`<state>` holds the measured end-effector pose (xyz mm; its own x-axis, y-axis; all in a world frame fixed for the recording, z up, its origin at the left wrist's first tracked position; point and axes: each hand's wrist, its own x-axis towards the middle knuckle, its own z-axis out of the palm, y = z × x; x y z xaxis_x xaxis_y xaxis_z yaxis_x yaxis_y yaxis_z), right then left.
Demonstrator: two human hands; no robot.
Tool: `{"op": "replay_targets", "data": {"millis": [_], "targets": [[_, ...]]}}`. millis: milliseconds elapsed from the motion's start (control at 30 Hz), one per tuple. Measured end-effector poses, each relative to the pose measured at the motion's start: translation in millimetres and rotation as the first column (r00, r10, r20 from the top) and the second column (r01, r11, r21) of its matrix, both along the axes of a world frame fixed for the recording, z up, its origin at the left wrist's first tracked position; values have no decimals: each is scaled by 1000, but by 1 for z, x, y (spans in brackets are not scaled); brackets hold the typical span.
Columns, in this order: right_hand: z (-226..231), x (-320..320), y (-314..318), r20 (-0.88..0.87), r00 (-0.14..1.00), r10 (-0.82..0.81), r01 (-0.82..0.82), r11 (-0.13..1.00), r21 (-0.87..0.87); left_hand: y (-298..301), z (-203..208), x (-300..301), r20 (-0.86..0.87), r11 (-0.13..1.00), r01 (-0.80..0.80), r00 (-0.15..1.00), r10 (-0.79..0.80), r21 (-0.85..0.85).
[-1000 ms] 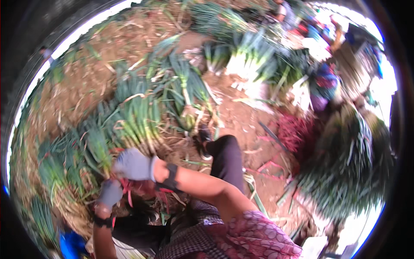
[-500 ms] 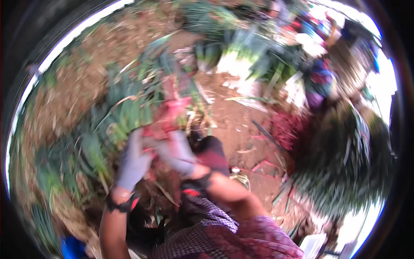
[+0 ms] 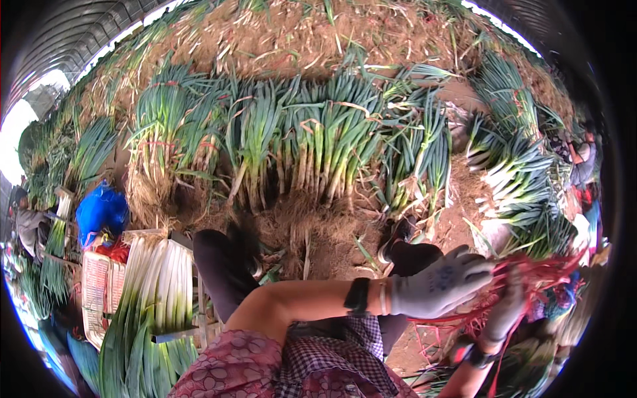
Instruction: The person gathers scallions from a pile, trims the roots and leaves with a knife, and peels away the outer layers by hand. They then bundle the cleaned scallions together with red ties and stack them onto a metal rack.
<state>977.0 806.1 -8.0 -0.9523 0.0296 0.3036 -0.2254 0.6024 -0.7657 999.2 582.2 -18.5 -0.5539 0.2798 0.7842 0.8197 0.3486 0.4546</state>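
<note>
My left arm reaches across to the right. My left hand (image 3: 438,285), in a grey glove, has its visible fingers stretched out and apart beside a tangle of red strings (image 3: 544,272); its thumb side is hidden. Just beyond it, my right hand (image 3: 505,312), also gloved and slightly blurred, is closed among the strings, with red strands hanging below it. More strands run under the left hand. Before my knees, a row of spring onions (image 3: 318,146) stands with green tops away from me and muddy roots toward me.
At the left are trimmed spring onions (image 3: 156,285) on a stand, a pink basket (image 3: 96,285) and a blue bag (image 3: 101,212). Whiter spring onions (image 3: 514,172) lie at the right. Other people (image 3: 30,222) work at the far left and far right (image 3: 584,159).
My view has swung. Both hands have left the spring onions in front, where they were at red material, and are now at the red strings on my right.
</note>
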Motion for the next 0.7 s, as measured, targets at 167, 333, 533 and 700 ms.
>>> {"op": "replay_targets", "data": {"millis": [167,333,533,700], "targets": [[-90,-96,293,44,887,-461,461,887,4,-74,-59,37,148,998,-55,988,54,3],[-97,-91,378,66,760,-646,599,736,317,-179,-150,117,600,740,-79,531,599,-668],[-94,-184,23,-53,997,62,-56,991,123,-192,-187,225,482,588,68,651,586,-806],[-146,-158,-247,156,713,683,-678,729,-90,-198,-118,257,684,798,-8,510,522,-603]]}}
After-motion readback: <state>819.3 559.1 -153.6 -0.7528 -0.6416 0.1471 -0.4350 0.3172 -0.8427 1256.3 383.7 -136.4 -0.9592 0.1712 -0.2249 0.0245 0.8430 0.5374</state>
